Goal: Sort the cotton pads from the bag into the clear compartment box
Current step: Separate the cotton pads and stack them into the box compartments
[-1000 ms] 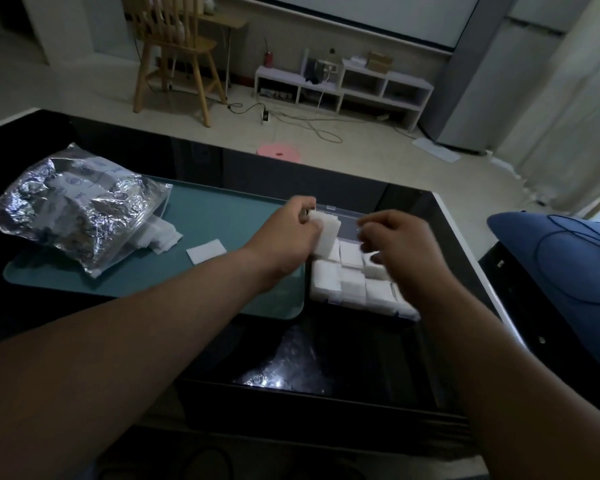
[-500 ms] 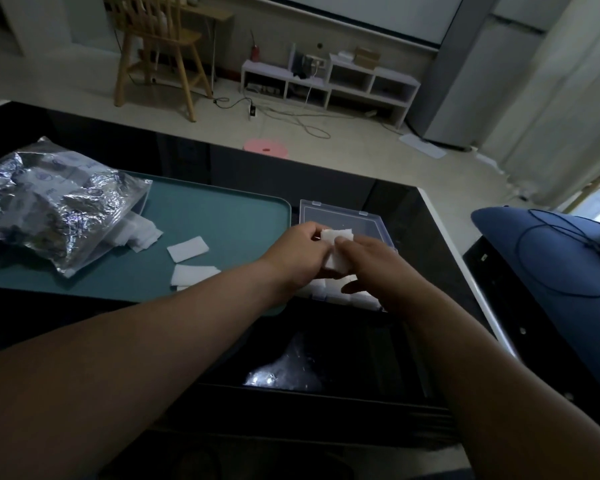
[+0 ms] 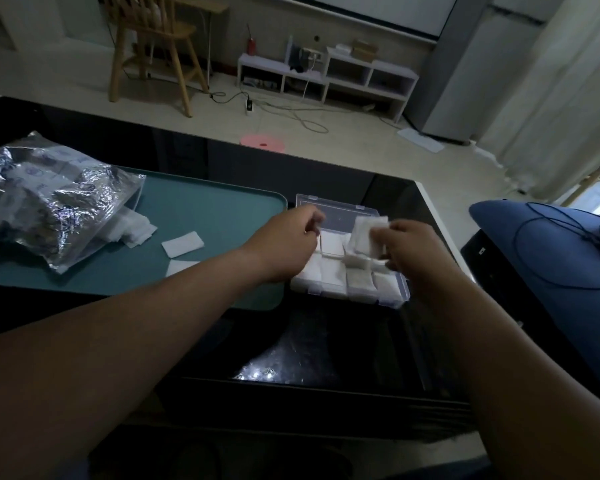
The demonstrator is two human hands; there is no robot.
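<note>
A: Where's the stack of pads (image 3: 369, 235)?
B: Pinched upright in the right hand (image 3: 409, 251), just above the box (image 3: 333, 206), over its far right compartments. The near row looks full.
A: And the left hand (image 3: 284, 247)?
B: Curled at the box's left edge. I can't tell if it holds anything. The right hand is nearer the open slots.

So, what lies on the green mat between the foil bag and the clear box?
In the head view, two loose cotton pads lie there on the mat.
</note>
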